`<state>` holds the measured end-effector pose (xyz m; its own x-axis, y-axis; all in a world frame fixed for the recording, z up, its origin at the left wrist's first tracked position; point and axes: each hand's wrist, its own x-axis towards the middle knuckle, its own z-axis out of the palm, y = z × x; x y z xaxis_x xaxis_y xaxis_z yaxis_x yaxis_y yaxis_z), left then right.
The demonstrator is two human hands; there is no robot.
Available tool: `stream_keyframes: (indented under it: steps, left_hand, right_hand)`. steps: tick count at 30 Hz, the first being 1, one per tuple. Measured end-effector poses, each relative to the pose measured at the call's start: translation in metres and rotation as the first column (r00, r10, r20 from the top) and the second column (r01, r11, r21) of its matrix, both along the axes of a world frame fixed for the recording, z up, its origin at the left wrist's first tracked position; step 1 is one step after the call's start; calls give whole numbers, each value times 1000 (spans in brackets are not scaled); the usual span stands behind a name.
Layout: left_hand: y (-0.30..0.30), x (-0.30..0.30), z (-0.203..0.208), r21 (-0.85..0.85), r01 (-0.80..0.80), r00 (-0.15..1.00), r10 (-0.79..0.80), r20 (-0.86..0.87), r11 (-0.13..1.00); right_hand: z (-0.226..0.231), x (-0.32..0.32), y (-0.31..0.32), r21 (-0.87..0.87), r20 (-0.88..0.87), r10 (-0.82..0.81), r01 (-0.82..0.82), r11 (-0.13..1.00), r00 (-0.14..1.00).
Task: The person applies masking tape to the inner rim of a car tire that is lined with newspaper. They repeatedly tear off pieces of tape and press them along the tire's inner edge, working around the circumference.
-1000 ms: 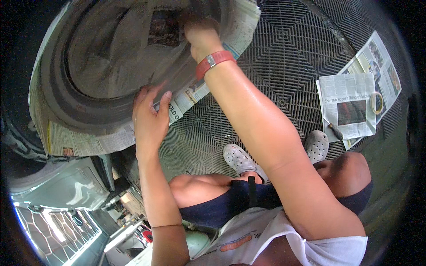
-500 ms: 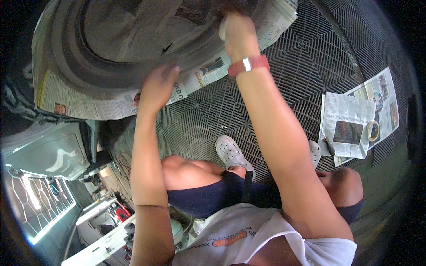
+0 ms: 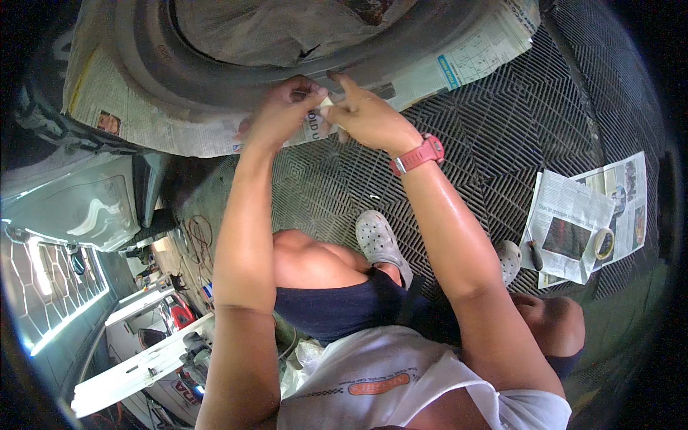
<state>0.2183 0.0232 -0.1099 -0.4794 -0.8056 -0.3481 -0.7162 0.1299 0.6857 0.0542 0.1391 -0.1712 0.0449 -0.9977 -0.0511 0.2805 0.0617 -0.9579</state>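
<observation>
A dark grey wheel rim [image 3: 154,72] fills the top of the view, with newspaper sheets [image 3: 183,132] laid around its edge. In front of its lower edge my two hands are close together. My left hand [image 3: 276,115] is closed, its fingertips pinched near a small whitish piece [image 3: 326,102]; whether they grip it I cannot tell. My right hand [image 3: 369,118] holds that piece between thumb and fingers, the index finger pointing toward the rim. What the piece is made of is too small to tell.
On the black ridged floor mat [image 3: 473,143] at right lie loose newspaper sheets [image 3: 562,208], bearing a tape roll [image 3: 604,244] and a dark-handled tool [image 3: 535,255]. My shoe [image 3: 380,240] rests below my hands. A pale car panel [image 3: 79,208] and cables [image 3: 199,233] are at left.
My right hand has come down from the upper part of the rim to meet my left hand. The left has shifted slightly up and right, its fingers now pinched. The view has shifted a little.
</observation>
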Motion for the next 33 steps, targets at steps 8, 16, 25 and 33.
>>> stream_keyframes:
  steps: [8, 16, 25, 33]
  left_hand:
    - [12, -31, 18, -381, 144, 959, -33, 282, 913]
    - [14, -21, 23, -598, -4, 989, 92, 116, 802]
    - [35, -46, 36, -540, -33, 999, 34, -9, 841]
    - [29, -51, 37, -570, -47, 999, 32, -36, 821]
  right_hand:
    - [-44, 22, 5, 194, 347, 90, -165, 967, 934]
    - [-6, 43, 9, -163, -157, -685, 666, 728, 711]
    - [-15, -15, -20, -83, -245, -598, 598, 797, 763]
    - [-24, -10, -47, -120, -133, -667, 656, 745, 733]
